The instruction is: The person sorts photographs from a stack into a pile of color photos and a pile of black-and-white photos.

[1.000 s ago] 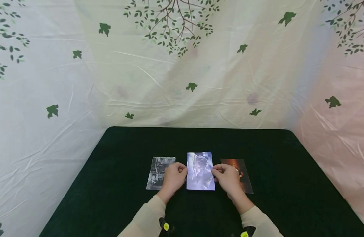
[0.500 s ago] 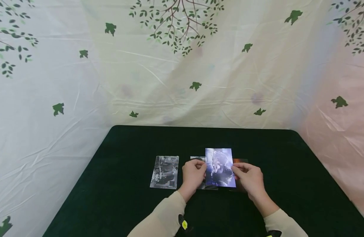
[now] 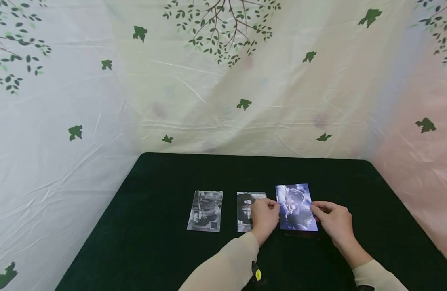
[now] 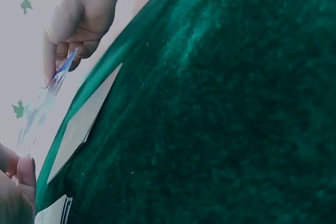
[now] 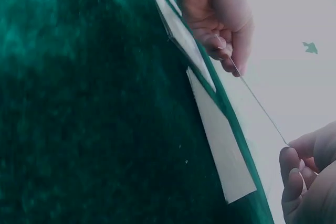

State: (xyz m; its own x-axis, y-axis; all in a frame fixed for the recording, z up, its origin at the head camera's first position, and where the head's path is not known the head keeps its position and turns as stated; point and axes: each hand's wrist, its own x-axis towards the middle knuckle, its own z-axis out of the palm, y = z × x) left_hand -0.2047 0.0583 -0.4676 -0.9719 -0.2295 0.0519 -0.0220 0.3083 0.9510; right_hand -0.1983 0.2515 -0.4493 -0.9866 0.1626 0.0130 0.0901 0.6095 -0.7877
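Both hands hold up a bluish-purple photo card (image 3: 296, 210) by its side edges. My left hand (image 3: 264, 218) pinches the left edge between thumb and fingers, and my right hand (image 3: 336, 224) pinches the right edge. In the right wrist view the card (image 5: 260, 103) appears edge-on, raised off the table. Below it lies a dark reddish photo card (image 3: 301, 234), almost wholly covered in the head view. A black-and-white photo card (image 3: 244, 210) lies in the middle, partly behind my left hand. Another grey photo card (image 3: 205, 211) lies flat farther left.
A dark green cloth covers the table (image 3: 136, 250). Behind it hangs a pale curtain (image 3: 194, 101) printed with leaves and birds. In the left wrist view, layered edges show on a small stack of cards (image 4: 55, 211).
Both hands have carried the bluish-purple card rightward, from over the middle card to over the reddish one. The middle black-and-white card has come into view. The head view has shifted slightly.
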